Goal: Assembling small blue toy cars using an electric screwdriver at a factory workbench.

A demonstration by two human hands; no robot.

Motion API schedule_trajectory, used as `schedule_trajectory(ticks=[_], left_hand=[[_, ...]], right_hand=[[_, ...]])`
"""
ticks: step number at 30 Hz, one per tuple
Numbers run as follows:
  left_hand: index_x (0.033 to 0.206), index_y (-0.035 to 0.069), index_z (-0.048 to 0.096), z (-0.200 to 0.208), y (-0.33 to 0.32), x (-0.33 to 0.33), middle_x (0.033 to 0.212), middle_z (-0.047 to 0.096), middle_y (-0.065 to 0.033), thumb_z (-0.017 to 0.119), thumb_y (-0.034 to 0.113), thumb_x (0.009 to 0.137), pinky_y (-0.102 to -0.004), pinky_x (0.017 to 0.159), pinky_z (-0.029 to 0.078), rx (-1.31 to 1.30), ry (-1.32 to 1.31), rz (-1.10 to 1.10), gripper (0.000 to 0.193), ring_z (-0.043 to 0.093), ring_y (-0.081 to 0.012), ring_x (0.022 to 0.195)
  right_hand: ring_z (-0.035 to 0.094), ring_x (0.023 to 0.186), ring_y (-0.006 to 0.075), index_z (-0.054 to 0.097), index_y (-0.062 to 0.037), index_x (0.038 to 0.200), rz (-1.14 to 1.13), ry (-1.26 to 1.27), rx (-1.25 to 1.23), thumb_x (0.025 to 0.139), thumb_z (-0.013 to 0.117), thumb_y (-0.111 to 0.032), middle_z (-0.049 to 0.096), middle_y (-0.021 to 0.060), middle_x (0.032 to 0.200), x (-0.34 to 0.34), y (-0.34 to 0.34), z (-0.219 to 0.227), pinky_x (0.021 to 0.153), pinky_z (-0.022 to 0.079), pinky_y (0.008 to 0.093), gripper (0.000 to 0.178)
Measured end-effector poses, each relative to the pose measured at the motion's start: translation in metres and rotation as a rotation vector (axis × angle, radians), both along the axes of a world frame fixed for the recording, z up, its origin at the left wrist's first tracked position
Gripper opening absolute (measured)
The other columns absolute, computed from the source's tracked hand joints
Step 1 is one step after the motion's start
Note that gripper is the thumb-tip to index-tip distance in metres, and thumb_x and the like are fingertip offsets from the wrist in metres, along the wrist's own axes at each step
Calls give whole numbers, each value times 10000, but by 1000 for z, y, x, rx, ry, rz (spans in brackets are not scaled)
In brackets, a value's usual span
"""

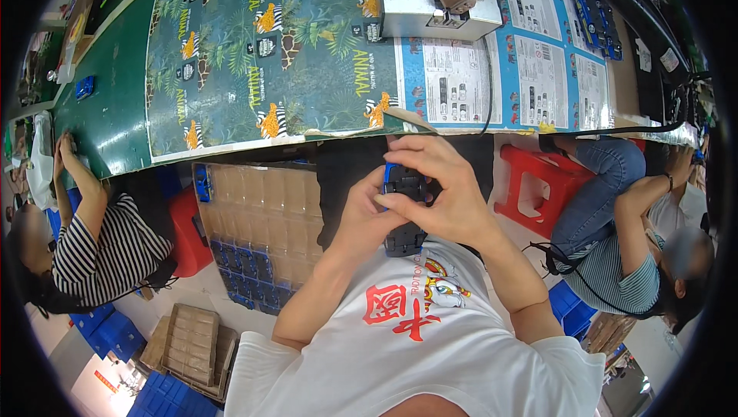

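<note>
In front of my chest, just below the bench edge, both hands hold a small blue and black toy car (pixel 404 182), its black underside turned toward me. My left hand (pixel 360 219) grips it from the left with the thumb pressed near its lower end. Around its right side my right hand (pixel 447 190) is closed, fingers bent over the top and thumb across the lower part. The fingers hide parts of the car. Below the hands, against my white shirt, lies another black toy-car part (pixel 405 241); what supports it I cannot tell.
A compartment tray (pixel 269 213) partly filled with blue and black car pieces is at my left. On the bench (pixel 115 136) stand a metal fixture (pixel 438 13) and several blue toy cars (pixel 596 19). Co-workers sit both sides, near red stools (pixel 538 190). Blue crates (pixel 171 395) stand lower left.
</note>
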State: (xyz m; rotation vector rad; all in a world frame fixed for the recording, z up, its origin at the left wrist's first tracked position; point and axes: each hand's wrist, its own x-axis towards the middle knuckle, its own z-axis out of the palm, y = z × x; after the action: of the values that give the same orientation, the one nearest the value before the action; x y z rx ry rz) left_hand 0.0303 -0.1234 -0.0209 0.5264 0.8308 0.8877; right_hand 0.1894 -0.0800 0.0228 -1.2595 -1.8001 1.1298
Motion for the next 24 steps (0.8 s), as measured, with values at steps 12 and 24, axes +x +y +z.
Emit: schedule_trajectory(ticks=[12,24], left_hand=[[1192,-11,592,6,1,-3,1056,656,-55,710,-51,782,-279,858,507,172,105,-35,429,624,-121,973],[1268,-7,571,0,-6,0,1118,641,-39,740,-12,798,-271,897,489,95,6,-42,500,599,-103,1031]], right_hand=[[643,988,203,707,-30,1024,-11,241,-89,722,803,-35,657,119,1165,10,-8,1,759,508,290,317],[626,1075,272,686,9,939,10,489,-278,752,736,80,684,167,1077,11,-18,-11,962,483,405,206]])
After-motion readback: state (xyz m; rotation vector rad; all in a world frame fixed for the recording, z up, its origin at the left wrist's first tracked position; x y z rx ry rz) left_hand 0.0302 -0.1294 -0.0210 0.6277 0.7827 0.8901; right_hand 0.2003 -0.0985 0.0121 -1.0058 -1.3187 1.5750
